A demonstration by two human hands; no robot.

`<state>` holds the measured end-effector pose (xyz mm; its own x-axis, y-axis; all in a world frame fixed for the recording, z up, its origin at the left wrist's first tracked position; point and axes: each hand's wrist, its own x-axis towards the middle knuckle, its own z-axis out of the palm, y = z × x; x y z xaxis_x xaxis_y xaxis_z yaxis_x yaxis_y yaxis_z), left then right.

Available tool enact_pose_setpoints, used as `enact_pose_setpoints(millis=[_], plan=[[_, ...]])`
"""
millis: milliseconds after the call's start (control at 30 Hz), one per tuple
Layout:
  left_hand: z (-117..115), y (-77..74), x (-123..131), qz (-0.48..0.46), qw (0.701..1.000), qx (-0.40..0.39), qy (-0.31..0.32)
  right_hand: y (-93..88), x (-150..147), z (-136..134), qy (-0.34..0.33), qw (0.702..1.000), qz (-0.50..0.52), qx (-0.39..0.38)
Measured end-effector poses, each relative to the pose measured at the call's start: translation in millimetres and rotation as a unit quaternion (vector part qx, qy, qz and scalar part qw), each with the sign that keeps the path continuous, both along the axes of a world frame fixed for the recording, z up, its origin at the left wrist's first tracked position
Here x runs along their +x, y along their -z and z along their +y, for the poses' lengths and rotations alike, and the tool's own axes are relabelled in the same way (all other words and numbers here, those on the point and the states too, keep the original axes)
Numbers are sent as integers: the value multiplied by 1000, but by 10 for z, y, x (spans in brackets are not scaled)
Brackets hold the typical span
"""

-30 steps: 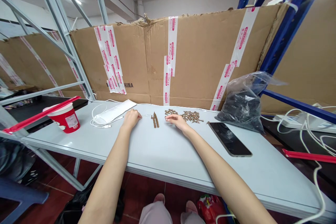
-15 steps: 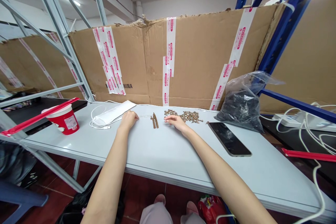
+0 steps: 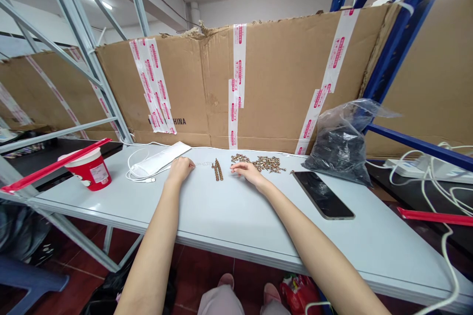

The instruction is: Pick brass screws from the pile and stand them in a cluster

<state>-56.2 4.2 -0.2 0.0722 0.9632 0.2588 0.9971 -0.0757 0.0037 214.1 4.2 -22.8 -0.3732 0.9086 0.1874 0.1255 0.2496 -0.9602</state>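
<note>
My left hand [image 3: 180, 167] rests on the white table [image 3: 229, 211] with its fingers curled under, just left of two short rows of small brown metal pieces [image 3: 217, 169]. My right hand [image 3: 248, 171] lies on the table right of those rows, fingers bent and pointing left, touching the near edge of a loose heap of the same brown pieces [image 3: 263, 162]. Whether either hand holds a piece is too small to make out.
A black phone [image 3: 322, 194] lies face up to the right. Behind it sits a plastic bag of dark parts [image 3: 342, 143]. A white power bank with a cable [image 3: 157, 159] and a red cup [image 3: 88, 169] are at left. A taped cardboard wall [image 3: 236, 78] backs the table.
Both hands stay almost where they were; the view has shifted slightly. My left hand drew a little to the left, away from the rows.
</note>
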Motion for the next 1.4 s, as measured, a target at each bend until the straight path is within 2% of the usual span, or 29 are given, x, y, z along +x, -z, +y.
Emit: enact_pose_setpoints(millis=[100,167,233,300,367,667,867,1067,1233,1400], plan=[[-12,-24,6,11,1000,20,-7,2,32,-18,65,986,-118,95],[-16,-35,13,27,999,43,-20,12,63,-55,117,942,-241,201],[-14,-41,28,37,997,66,-29,32,88,-94,129,881,-349,292],[-10,-44,54,39,995,89,-28,60,100,-117,113,839,-416,332],[-7,-46,94,34,993,115,-16,89,98,-114,100,823,-450,331],[-24,-36,356,-2,968,236,89,131,74,-52,41,829,-480,283],[1,13,457,-6,958,247,146,106,88,-75,31,840,-462,283],[15,47,472,-15,953,263,152,51,47,-116,57,829,-425,358],[23,58,490,-21,949,267,168,-35,18,-130,93,827,-428,353],[33,60,504,-24,945,276,172,-120,-36,-202,133,804,-429,389]])
